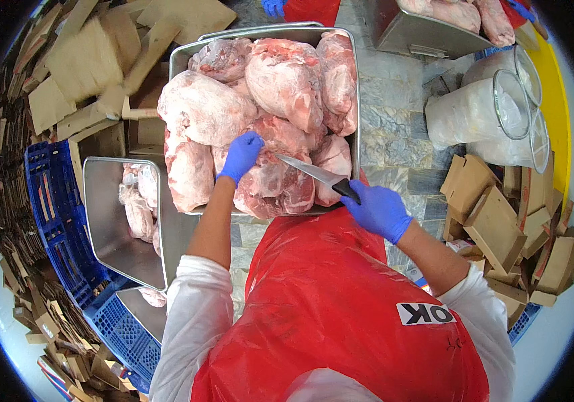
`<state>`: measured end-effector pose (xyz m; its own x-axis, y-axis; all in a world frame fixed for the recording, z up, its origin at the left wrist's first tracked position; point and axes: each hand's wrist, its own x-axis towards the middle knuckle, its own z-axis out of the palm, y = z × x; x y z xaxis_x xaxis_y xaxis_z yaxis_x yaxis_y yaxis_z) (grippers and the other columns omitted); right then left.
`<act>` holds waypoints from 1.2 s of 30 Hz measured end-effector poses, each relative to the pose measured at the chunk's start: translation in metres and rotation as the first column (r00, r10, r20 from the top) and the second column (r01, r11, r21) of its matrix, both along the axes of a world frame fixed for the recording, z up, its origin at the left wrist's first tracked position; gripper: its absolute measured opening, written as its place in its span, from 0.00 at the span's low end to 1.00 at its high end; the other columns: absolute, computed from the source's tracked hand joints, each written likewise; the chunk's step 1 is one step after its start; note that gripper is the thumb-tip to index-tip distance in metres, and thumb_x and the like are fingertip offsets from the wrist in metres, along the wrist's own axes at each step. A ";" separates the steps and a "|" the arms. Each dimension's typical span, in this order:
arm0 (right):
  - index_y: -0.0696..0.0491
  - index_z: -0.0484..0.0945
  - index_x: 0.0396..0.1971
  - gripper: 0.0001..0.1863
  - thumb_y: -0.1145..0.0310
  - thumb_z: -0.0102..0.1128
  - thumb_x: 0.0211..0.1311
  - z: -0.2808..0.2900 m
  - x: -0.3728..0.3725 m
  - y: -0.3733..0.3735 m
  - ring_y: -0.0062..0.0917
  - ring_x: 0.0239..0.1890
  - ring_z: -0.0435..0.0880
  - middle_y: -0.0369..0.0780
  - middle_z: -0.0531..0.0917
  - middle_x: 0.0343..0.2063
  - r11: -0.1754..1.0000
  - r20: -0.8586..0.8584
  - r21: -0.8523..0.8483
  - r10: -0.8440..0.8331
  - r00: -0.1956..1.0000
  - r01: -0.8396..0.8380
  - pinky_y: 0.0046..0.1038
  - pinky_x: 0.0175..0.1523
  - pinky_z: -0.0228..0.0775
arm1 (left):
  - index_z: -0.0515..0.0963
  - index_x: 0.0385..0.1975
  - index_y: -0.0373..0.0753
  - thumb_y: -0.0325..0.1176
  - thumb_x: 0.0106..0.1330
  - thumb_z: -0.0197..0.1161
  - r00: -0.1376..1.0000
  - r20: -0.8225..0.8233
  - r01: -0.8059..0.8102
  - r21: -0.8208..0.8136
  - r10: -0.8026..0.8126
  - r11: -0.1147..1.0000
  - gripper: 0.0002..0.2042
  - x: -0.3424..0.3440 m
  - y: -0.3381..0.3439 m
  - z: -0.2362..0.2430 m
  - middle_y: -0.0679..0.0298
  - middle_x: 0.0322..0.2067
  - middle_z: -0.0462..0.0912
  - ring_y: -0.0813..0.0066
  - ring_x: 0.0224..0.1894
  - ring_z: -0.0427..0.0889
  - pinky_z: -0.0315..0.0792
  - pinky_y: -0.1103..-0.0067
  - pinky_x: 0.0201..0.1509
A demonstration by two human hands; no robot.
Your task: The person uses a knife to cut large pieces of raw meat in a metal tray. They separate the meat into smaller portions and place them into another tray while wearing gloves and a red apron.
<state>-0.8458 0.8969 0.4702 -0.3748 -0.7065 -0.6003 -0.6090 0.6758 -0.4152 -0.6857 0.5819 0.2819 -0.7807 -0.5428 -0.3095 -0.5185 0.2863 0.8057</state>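
Note:
A knife (314, 172) with a black handle is gripped in my right hand (377, 213), its blade pointing left over the meat. My left hand (241, 157), in a blue glove like the right, is closed just beyond the knife tip, against a large piece of raw meat (270, 181). Whatever its fingers pinch is too small to make out. Several big pale-pink meat pieces, among them one at the left (206, 107) and one at the back (283, 80), fill a metal tub (358, 144) in front of me.
Bagged meat (138, 211) lies in a second metal tub (99, 228) at the left, beside blue plastic pallets (59, 214). Cardboard boxes (495, 228) pile up on both sides. Bins with clear liners (465, 110) stand at right; another meat tub (421, 33) and a person's red apron (310, 10) are farther off.

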 end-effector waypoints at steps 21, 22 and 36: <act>0.58 0.68 0.53 0.22 0.58 0.54 0.67 -0.019 0.019 -0.027 0.44 0.29 0.85 0.47 0.84 0.25 0.990 -0.104 -0.065 0.115 0.988 -0.123 0.45 0.36 0.76 | 0.79 0.29 0.43 0.34 0.68 0.56 0.909 0.104 -0.390 0.555 0.404 0.735 0.07 -0.002 -0.011 -0.008 0.73 0.19 0.70 0.84 0.18 0.64 0.57 0.83 0.21; 0.59 0.69 0.54 0.23 0.58 0.54 0.67 -0.017 0.019 -0.028 0.43 0.29 0.86 0.46 0.85 0.25 0.993 -0.100 -0.052 0.105 0.989 -0.111 0.44 0.38 0.76 | 0.79 0.29 0.43 0.34 0.68 0.56 0.902 0.110 -0.404 0.560 0.418 0.724 0.07 -0.003 -0.011 -0.008 0.73 0.19 0.70 0.84 0.18 0.64 0.56 0.83 0.21; 0.58 0.73 0.39 0.11 0.67 0.54 0.62 0.017 -0.023 -0.080 0.43 0.27 0.86 0.47 0.84 0.23 0.870 -0.440 -0.104 0.394 0.807 -0.481 0.43 0.29 0.77 | 0.79 0.28 0.43 0.34 0.65 0.57 0.886 -0.010 -0.397 0.500 0.463 0.770 0.06 0.003 -0.014 -0.022 0.71 0.19 0.71 0.81 0.18 0.66 0.58 0.80 0.21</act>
